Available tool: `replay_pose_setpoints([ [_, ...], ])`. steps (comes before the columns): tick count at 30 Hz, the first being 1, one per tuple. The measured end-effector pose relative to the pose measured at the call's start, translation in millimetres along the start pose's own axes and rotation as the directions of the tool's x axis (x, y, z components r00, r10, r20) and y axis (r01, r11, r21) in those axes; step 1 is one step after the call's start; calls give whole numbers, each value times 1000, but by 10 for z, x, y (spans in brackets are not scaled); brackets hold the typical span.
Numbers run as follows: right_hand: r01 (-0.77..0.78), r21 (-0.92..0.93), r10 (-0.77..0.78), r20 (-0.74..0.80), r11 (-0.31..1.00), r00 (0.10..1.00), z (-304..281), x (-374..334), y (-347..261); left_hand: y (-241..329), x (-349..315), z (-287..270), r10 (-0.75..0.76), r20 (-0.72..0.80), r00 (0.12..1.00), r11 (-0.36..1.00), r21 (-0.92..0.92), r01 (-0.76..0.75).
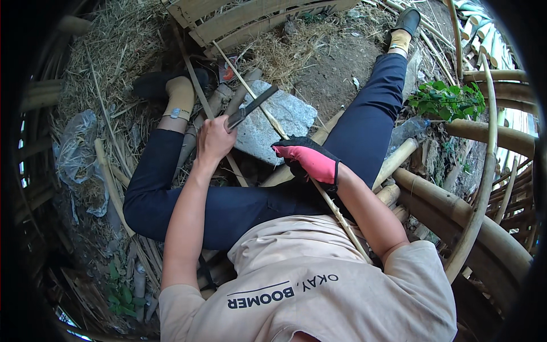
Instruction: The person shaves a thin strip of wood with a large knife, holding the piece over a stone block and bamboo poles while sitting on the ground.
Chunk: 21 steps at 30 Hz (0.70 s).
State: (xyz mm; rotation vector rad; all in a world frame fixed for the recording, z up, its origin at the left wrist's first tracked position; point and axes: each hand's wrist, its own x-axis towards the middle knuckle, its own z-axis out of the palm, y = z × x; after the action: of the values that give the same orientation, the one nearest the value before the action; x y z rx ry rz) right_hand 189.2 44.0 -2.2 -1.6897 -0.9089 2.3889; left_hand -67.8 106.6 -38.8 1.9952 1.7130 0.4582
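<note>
Head view. Nearest the lens, the beige T-shirt (307,285) fills the lower frame, and both my forearms run up from it over my dark trousers (239,208); I am seated on the ground with legs spread.

My left hand (213,139) is bare and shut firmly round the handle of a long-bladed knife (250,107). The blade angles up to the right and meets the thin bamboo strip (268,117) above the grey stone block (268,128) between my legs.

My right hand (307,162), in a pink and black glove, is wrapped round the same strip lower down. From there the strip runs back past my right hip and forward across the stone toward the wooden pallet (239,17).

Whether the edge has entered the strip or only rests on it cannot be told.

Judgement on the work in hand, which reads as paring or splitting the strip:
- keep the edge travelling away from the gloved hand and both thighs;
- hold the strip taut and low on the stone so it cannot whip;
- take shallow cuts along the grain.

Surroundings: thick bamboo poles (456,211) stacked at my right, a leafy green sprig (447,100), straw litter (114,51), a plastic bag (77,145) at left.
</note>
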Motion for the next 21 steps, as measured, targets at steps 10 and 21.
replay_pose_setpoints([
  [10, 1, 377, -25, 59, 926, 998, -140, -124, -17, -11, 92, 94, 97, 164, 982, 990, -114, -79],
  [21, 68, 230, -65, -23, 971, 998, -72, -104, 7, -182, 309, 4, -31, -21, 999, 999, 26, 32],
])
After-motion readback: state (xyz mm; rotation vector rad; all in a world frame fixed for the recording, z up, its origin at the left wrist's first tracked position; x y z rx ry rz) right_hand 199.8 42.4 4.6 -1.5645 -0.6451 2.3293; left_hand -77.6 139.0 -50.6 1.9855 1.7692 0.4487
